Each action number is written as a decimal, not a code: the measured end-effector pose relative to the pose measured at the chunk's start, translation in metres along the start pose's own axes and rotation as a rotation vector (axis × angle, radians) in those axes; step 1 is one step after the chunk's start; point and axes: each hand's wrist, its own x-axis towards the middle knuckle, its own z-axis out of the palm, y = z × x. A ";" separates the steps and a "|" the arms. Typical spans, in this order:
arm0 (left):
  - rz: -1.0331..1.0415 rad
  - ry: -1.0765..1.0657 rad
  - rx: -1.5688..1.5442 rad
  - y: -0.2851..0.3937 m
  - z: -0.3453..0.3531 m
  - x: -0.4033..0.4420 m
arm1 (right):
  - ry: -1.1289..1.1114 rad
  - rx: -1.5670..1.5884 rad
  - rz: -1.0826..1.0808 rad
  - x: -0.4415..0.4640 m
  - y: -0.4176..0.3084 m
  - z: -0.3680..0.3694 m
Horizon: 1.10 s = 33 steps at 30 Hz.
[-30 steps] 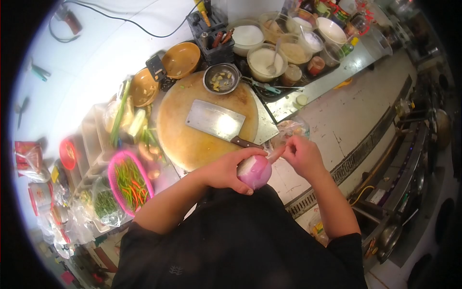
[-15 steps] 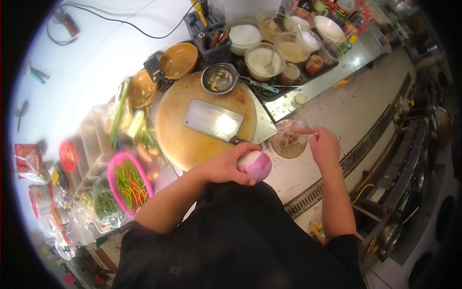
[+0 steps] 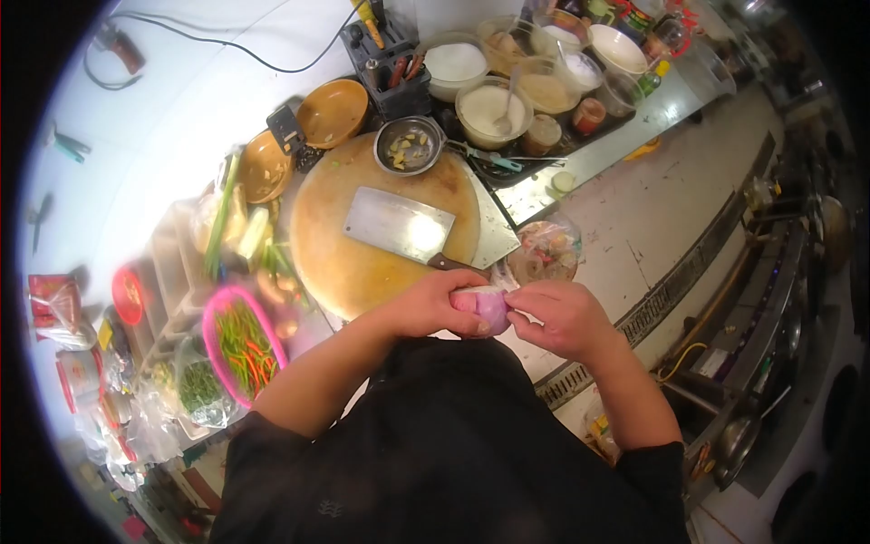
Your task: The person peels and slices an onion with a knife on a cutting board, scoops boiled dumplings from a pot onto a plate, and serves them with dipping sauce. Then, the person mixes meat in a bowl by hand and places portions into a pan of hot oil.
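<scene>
Red onion [image 3: 488, 313]: up off the cutting board [image 3: 340, 267], at its near-right side, in front of the dark shirt [image 3: 435, 426]. Pale at left, purple at right.
Left hand [image 3: 430, 304]: wrapped round the onion from the left, thumb on the near side.
Right hand [image 3: 566, 322]: curled, fingertips at the onion's right side. Can't tell if they pinch any skin.
Slip risk: outer surface looks smooth. A hard tug from the right against a loose left grip could pop it out, towards shirt or floor.
Tear risk: if skin is caught by a thin edge, it could rip short and leave scraps on the onion.
Cleaver [image 3: 399, 224]: flat on the board, handle [image 3: 449, 264] pointing near-right, its end close to the left hand. A wrist or sleeve knock could swing the blade or shift it off the board.
Lined bin [image 3: 577, 252]: far side of the right hand, low. Badly aimed scraps could miss the rim.
Steel bowl [image 3: 380, 150]: board's far edge, pale pieces inside. Spills if the board gets bumped.
</scene>
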 end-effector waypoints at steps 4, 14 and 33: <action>0.042 0.002 0.144 -0.007 -0.003 0.000 | -0.092 -0.075 -0.112 0.001 0.002 -0.003; -0.034 0.014 0.101 -0.003 0.000 -0.003 | -0.076 -0.120 -0.129 0.003 -0.004 0.000; 0.051 0.093 0.276 -0.006 0.001 -0.005 | -0.098 -0.201 0.001 0.000 -0.007 0.010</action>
